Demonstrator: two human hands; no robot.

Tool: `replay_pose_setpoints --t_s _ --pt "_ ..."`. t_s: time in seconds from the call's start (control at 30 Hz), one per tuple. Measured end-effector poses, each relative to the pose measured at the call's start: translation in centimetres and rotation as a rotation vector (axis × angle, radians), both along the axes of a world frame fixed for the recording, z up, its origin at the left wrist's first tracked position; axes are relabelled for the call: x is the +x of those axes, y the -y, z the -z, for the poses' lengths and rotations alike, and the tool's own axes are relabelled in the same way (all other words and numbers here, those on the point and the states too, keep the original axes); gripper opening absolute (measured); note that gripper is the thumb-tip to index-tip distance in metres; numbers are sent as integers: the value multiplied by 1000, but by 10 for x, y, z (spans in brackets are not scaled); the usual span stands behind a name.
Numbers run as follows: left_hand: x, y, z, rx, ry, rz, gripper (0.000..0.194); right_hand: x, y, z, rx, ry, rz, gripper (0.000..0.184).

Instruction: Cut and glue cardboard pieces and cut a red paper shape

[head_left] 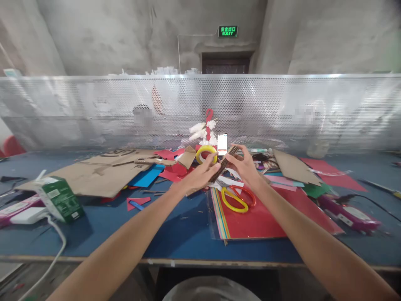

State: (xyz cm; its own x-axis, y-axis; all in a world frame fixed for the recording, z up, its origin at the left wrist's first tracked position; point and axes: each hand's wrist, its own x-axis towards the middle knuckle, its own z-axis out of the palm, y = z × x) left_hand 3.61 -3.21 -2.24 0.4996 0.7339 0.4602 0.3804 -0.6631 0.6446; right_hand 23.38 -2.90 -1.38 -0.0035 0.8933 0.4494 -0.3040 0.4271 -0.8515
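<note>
Between my two hands, above the middle of the table, a thin stack of brown cardboard strips [223, 168] is held at a slant. My left hand [204, 172] grips its lower left side, and my right hand [243, 162] pinches the upper right end. Just behind the left hand stands a roll of yellow tape [200, 155]. Below the hands, scissors with yellow and red handles [235, 204] lie on a clear-wrapped pack of coloured paper [263, 225], red sheet uppermost. A lit phone [222, 144] leans upright behind the stack.
Large cardboard [94, 177] covers the left side; a green box [59, 198] stands before it. Red paper scraps, a blue cutter [136, 205] and white flowers [210, 137] lie around. Purple power strips [349, 214] flank the work, with a cable at left. A perforated metal screen [266, 108] closes the back.
</note>
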Motion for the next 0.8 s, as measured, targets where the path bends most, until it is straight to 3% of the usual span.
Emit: replay_pose_setpoints --t_s 0.2,0.6,0.8 --pt "21 10 17 -50 56 106 76 -4 1 5 -3 36 -28 71" --pt "3 10 11 -230 112 177 75 -5 4 6 -38 34 -132 76" --pt "-3 5 12 -282 98 209 73 -3 3 3 -39 -1 -123 66"
